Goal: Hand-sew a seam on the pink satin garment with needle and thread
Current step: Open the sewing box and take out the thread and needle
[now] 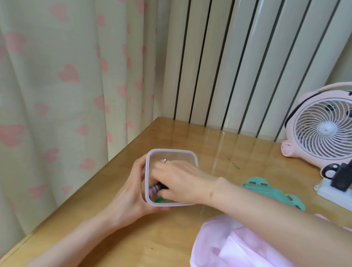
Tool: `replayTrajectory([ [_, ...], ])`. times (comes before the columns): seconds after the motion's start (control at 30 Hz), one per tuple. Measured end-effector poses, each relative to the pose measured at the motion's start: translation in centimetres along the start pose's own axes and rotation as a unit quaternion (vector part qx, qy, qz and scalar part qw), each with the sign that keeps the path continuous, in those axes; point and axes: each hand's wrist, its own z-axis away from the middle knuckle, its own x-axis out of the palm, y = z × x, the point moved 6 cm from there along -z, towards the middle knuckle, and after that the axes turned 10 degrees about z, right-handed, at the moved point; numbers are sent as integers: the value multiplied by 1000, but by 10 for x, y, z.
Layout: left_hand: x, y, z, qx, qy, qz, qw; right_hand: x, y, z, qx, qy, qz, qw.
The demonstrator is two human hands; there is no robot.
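A clear square plastic container stands on the wooden table. My left hand grips its left side from outside. My right hand reaches down into the container with a ring on one finger, and its fingers curl round a dark spool with purple thread. A green item lies at the container's bottom. The pink satin garment lies bunched on the table at the lower right, under my right forearm. No needle is visible.
A teal container lid lies right of my right wrist. A pink desk fan and a white power strip with a black plug stand at the far right. Heart-print curtains hang left of the table edge.
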Motion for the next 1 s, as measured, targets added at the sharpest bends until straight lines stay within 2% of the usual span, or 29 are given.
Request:
replayTrajectory([
  [0.1,-5,-7,0,-18,12,14,1000,-38,21,17,95,120,-185,971],
  [0.17,-6,-7,-1,-18,15,14,1000,-64,44,35,178,190,-309,915],
  [0.2,-5,-6,0,-15,13,11,1000,-75,58,46,213,234,-371,873],
  [0.23,-4,-3,0,-9,14,5,1000,-82,75,56,248,274,-412,833],
  [0.27,-4,-1,1,-2,18,-4,1000,-82,94,64,287,291,-412,814],
  [0.3,-3,2,2,6,21,-15,1000,-76,111,69,331,273,-371,824],
  [0.37,-1,8,4,25,15,-30,999,-39,135,72,406,120,-228,877],
  [0.43,1,14,5,44,8,-41,998,11,144,79,421,-23,-139,896],
  [0.47,1,16,5,51,6,-46,998,30,143,82,417,-56,-111,901],
  [0.57,-1,18,4,63,12,-53,997,58,138,84,395,-85,-67,913],
  [0.63,-1,16,4,59,10,-52,997,60,138,82,388,-113,-41,914],
  [0.67,-1,15,4,57,10,-51,997,51,137,79,386,-101,-29,917],
  [0.7,-1,14,4,56,10,-50,997,32,135,76,383,-45,-22,922],
  [0.73,-1,14,4,53,12,-49,997,3,127,73,365,56,-28,929],
  [0.77,-1,12,3,50,16,-48,997,-30,112,69,306,182,-46,933],
  [0.8,-2,11,2,48,18,-47,998,-58,90,64,220,273,-62,934],
  [0.83,-2,11,2,48,19,-48,998,-76,63,57,122,287,-66,948],
  [0.87,-2,11,2,50,18,-50,997,-78,36,47,30,234,-63,970],
  [0.9,-1,12,2,52,16,-53,997,-64,14,37,-31,130,-46,990],
  [0.93,0,13,2,55,11,-55,997,-43,-2,30,-59,6,-8,998],
  [0.97,1,14,3,60,6,-58,996,-22,-11,27,-67,-98,51,992],
  [1.0,2,16,4,66,1,-62,996,-7,-13,24,-55,-150,110,981],
])
